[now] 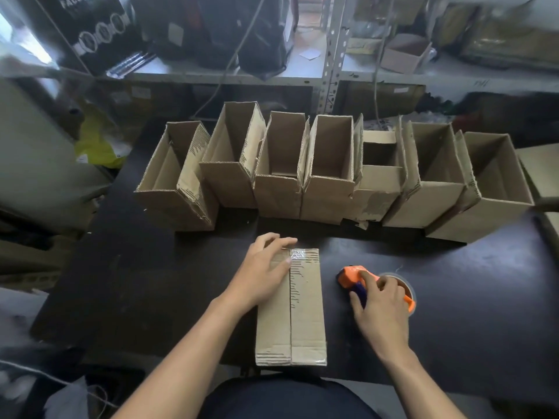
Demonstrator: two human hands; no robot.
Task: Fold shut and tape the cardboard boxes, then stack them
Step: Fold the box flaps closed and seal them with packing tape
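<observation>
Dark bench (157, 282), seen from above. Shelving (334, 55) runs behind its far edge, cluttered and partly blurred.

Along the far edge: row of seven open cardboard boxes (328, 167), flaps up, standing side by side and mostly touching. Leftmost tilts slightly. Fifth from left has its flaps partly folded inward and torn tape on its front.

Near edge, centre: closed box (305, 313) lying flat, long axis running from the near edge toward the row. Flaps folded shut, seam down the middle. Clear tape visible over the far end of the seam; whether tape covers the rest of the seam cannot be told.

Left hand (264, 275): flat on the far left part of the closed box, fingers fairly straight and spread, fingertips reaching past the far end. Pressing, not gripping.

Right of the closed box, apart from it: orange tape dispenser (355, 278) with a dark handle and a tape roll, resting on the bench.

Right hand (378, 309): over the dispenser, fingers curled around its handle, index finger lying along the orange top.
</observation>
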